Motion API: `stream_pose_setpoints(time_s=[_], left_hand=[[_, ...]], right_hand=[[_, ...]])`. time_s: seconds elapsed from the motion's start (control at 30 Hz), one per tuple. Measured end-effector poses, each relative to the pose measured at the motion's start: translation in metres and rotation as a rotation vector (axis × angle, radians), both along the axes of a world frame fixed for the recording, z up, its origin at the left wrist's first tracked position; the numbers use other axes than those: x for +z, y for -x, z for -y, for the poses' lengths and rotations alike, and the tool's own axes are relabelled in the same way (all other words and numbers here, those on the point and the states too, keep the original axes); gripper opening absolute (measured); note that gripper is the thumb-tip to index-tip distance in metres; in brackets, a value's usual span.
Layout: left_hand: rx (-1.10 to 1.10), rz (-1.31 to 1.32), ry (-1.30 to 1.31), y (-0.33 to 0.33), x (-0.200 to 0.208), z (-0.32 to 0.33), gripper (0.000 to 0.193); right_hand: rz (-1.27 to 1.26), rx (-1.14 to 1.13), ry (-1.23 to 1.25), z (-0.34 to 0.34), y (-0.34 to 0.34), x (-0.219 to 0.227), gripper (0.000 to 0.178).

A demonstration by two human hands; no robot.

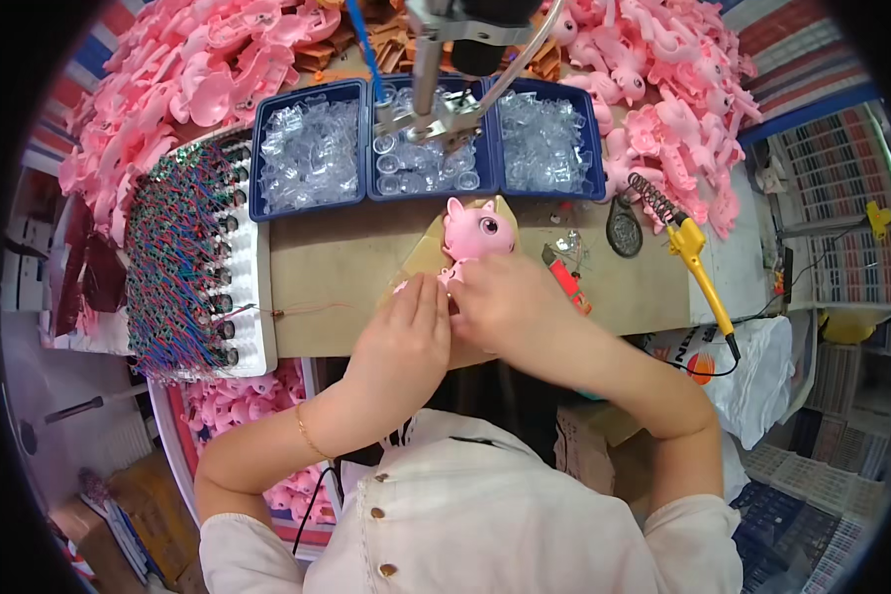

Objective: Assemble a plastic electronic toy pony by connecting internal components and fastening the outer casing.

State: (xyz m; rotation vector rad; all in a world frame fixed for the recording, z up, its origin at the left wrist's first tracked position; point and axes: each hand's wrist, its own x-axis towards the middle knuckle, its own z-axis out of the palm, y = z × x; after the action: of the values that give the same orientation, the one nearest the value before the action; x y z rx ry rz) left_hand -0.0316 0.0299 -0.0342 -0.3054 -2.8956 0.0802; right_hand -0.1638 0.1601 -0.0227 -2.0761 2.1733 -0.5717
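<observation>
A pink plastic animal toy (478,234) with pointed ears and a large dark eye lies on a yellowish pad (421,259) at the table's middle. Its lower body is mostly hidden under my hands. My left hand (404,335) presses on the toy's lower part, fingers held together. From the right, my right hand (510,305) grips the same part with curled fingers, their tips touching those of the left. Whether anything small sits between the fingertips is hidden.
Three blue bins (312,203) of clear plastic parts stand behind the toy, under a metal fixture (426,84). Wired components (183,262) fill a white tray at left. A yellow soldering iron (698,267) and a red-and-green tool (567,285) lie right. Pink shells (203,74) are heaped behind.
</observation>
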Motion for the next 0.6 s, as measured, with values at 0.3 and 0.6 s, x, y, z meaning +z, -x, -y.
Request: stream_pose_setpoints(time_s=[0.3,0.6], left_hand=[[0.101,0.279,-0.502,0.027,0.026,0.006,0.056],[-0.007,0.403,-2.6,-0.05,-0.018,0.02,0.073]], right_hand=[[-0.117,-0.73,-0.054,0.0,0.132,-0.035,0.032],[-0.035,-0.718,0.173,0.012,0.155,-0.062,0.019]])
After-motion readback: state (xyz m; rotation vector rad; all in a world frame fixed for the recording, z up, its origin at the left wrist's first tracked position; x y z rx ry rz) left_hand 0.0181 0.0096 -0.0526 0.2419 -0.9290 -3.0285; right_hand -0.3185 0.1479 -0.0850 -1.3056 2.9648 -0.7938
